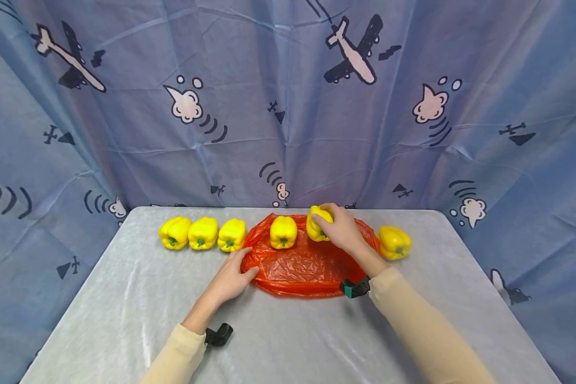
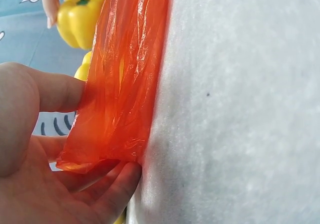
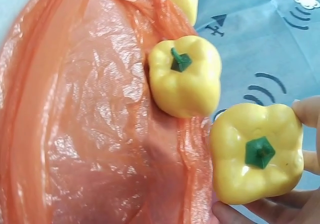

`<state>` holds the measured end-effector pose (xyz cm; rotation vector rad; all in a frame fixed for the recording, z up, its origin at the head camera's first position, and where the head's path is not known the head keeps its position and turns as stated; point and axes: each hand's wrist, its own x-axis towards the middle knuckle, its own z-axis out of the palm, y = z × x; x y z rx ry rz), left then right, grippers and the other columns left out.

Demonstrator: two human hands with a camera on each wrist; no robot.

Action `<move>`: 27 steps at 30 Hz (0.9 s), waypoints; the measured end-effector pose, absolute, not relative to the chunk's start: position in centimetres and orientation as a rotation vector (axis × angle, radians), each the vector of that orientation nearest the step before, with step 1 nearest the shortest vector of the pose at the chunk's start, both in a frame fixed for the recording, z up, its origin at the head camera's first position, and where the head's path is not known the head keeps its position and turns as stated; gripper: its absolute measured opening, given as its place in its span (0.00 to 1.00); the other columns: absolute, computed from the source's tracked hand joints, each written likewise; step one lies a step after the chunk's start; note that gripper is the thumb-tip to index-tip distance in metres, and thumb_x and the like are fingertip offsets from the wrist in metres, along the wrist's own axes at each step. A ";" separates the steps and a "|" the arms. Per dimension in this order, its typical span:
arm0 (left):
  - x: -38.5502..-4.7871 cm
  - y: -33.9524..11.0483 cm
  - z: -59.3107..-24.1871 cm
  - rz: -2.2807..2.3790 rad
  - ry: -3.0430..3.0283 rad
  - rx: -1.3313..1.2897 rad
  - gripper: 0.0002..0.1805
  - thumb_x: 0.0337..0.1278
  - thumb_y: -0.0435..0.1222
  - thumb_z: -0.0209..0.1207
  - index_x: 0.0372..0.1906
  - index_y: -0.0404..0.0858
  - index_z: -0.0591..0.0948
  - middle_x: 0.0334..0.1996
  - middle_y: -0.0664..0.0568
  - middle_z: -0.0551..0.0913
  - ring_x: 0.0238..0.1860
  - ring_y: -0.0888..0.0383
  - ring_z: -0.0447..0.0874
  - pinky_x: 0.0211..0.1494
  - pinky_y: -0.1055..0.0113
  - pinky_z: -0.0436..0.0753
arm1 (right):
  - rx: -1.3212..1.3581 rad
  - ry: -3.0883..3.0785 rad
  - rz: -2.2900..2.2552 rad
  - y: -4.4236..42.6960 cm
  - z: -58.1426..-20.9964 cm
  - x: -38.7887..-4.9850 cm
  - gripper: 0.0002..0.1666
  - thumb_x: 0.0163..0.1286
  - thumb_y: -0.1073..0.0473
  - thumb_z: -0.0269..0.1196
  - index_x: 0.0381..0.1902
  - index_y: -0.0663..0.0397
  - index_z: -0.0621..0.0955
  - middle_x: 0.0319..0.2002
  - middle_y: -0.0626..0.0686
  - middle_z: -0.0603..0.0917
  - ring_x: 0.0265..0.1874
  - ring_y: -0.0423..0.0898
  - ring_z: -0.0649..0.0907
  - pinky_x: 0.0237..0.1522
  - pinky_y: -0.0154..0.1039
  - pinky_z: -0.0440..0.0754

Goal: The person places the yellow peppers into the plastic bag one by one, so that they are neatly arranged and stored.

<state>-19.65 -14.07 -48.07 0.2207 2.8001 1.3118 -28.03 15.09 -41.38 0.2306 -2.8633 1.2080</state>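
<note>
I'm resting the spread left hand against the thin red plastic bag, maybe steadying it, and pinching a lumpy yellow green-stemmed pepper with the right hand near the bag's far side.

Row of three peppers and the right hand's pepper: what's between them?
A single yellow pepper and part of the red plastic bag, as the head view shows.
</note>
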 end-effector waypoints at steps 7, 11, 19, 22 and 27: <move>-19.6 -14.1 -48.1 1.306 2.804 0.221 0.32 0.67 0.39 0.62 0.72 0.33 0.69 0.70 0.35 0.69 0.72 0.38 0.65 0.73 0.42 0.64 | 0.240 -2.910 1.135 14.0 -42.6 -28.9 0.35 0.77 0.42 0.58 0.68 0.63 0.72 0.61 0.62 0.76 0.55 0.57 0.77 0.61 0.54 0.77; -19.6 -14.1 -48.1 1.301 2.795 0.215 0.32 0.68 0.39 0.62 0.73 0.33 0.69 0.70 0.35 0.68 0.72 0.38 0.65 0.73 0.41 0.64 | 0.200 -2.976 1.135 13.7 -43.0 -29.0 0.37 0.77 0.42 0.57 0.71 0.63 0.69 0.64 0.63 0.76 0.58 0.58 0.77 0.64 0.56 0.75; -19.6 -14.1 -48.1 1.303 2.799 0.220 0.32 0.68 0.39 0.61 0.73 0.33 0.68 0.71 0.35 0.68 0.72 0.38 0.64 0.74 0.42 0.63 | 0.245 -3.038 1.114 13.3 -43.8 -29.4 0.37 0.77 0.43 0.57 0.71 0.65 0.69 0.65 0.65 0.75 0.60 0.59 0.76 0.65 0.56 0.74; -19.6 -14.1 -48.1 1.303 2.803 0.224 0.32 0.68 0.39 0.61 0.73 0.33 0.69 0.71 0.35 0.68 0.72 0.38 0.64 0.74 0.42 0.63 | 0.248 -3.066 1.111 13.1 -44.1 -29.5 0.37 0.77 0.43 0.57 0.71 0.64 0.68 0.64 0.65 0.75 0.58 0.59 0.76 0.64 0.56 0.74; -19.6 -14.1 -48.0 1.312 2.808 0.241 0.32 0.68 0.38 0.62 0.72 0.32 0.69 0.70 0.34 0.68 0.72 0.38 0.65 0.74 0.42 0.63 | 0.282 -3.089 1.089 13.1 -44.1 -29.5 0.38 0.78 0.41 0.55 0.73 0.62 0.67 0.66 0.66 0.73 0.62 0.61 0.74 0.68 0.59 0.70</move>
